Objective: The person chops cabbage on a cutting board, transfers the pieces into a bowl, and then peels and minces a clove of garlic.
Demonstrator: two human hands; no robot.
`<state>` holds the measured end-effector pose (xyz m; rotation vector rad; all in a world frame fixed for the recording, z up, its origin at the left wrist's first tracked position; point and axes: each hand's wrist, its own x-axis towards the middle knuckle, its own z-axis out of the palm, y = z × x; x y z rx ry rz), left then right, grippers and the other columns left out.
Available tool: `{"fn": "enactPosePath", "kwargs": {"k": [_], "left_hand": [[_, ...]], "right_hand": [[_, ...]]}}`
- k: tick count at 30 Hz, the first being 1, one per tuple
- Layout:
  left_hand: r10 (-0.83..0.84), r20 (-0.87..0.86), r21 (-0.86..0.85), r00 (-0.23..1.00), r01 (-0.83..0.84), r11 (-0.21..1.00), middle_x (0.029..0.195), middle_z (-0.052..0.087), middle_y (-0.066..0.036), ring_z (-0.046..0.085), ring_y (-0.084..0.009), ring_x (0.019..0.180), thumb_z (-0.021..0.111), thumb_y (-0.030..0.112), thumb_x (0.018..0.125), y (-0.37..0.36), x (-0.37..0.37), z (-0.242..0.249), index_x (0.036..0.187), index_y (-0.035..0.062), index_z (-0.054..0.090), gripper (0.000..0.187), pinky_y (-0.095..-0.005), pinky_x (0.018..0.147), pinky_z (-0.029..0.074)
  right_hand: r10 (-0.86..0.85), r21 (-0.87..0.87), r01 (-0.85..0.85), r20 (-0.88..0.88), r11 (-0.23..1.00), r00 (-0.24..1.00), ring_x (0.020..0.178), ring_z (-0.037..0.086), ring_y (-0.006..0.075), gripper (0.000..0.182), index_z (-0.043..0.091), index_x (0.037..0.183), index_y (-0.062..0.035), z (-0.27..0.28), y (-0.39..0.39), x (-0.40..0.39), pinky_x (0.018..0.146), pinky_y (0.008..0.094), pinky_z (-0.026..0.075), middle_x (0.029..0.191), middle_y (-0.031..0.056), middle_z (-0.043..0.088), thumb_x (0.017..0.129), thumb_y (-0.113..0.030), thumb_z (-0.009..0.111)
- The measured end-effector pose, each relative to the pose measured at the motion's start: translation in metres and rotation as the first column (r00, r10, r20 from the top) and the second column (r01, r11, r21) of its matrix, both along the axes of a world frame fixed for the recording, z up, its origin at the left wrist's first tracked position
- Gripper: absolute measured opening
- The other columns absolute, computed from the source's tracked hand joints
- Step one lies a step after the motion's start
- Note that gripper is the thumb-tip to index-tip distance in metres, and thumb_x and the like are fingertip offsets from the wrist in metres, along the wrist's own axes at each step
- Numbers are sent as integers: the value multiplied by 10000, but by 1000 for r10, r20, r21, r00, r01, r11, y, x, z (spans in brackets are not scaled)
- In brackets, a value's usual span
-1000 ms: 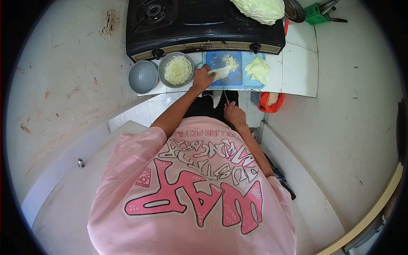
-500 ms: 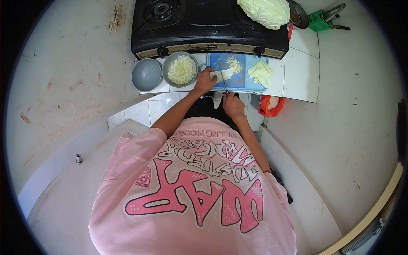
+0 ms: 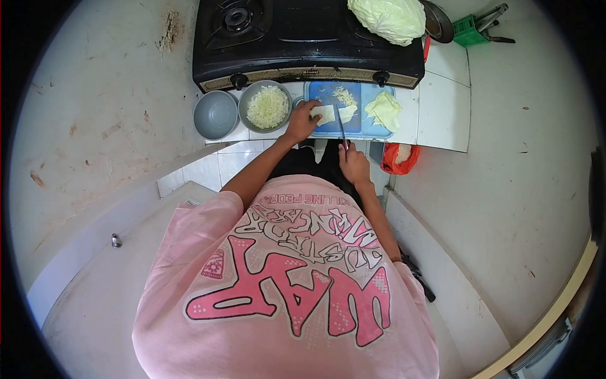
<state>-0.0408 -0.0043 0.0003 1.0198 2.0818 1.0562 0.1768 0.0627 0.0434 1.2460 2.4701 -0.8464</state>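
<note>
My left hand (image 3: 303,122) presses its fingertips on the left end of a pale cabbage leaf (image 3: 324,114) on the blue cutting board (image 3: 315,90). In my right hand (image 3: 354,165) is a knife (image 3: 340,125), gripped by the handle, its blade pointing away from me across the leaf. More of the pale leaf lies right of the blade. Just beyond it sits a small heap of cabbage shreds (image 3: 344,96). Uncut cabbage leaves (image 3: 383,110) rest on the board's right section.
Left of the board stand a grey bowl (image 3: 242,119) of chopped cabbage and another grey bowl (image 3: 216,115). A black gas stove (image 3: 306,54) lies behind, with a cabbage head (image 3: 388,20) on it. A red bag (image 3: 400,159) is below the counter's right edge.
My right hand has shifted slightly right, and the knife now tilts the other way. Leaf now shows on both sides of the blade, spreading farther right. My left hand stays on the leaf.
</note>
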Motion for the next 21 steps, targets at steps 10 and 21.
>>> {"fn": "enactPosePath", "kwargs": {"k": [10, 21], "left_hand": [[-62, -84, -16, 995, 61, 998, 1287, 478, -247, 614, -474, 1045, 705, 5, 843, -11, 11, 11, 1261, 10, 561, 442, -515, 908, 523], [-62, -208, 79, 976, 80, 994, 1245, 527, -225, 597, -439, 1089, 726, -26, 814, -17, 15, 4, 1227, -38, 557, 446, -467, 928, 507]], "right_hand": [[-40, -44, 35, -116, 998, 992, 719, 672, 510, 480, 595, 1044, 43, -1, -9, -15, 674, 600, 538, 751, 324, 668, 1035, -422, 475], [60, -20, -63, -128, 998, 990, 703, 682, 483, 421, 575, 1011, 33, -16, -13, -27, 646, 580, 550, 744, 299, 673, 1023, -381, 496]]}}
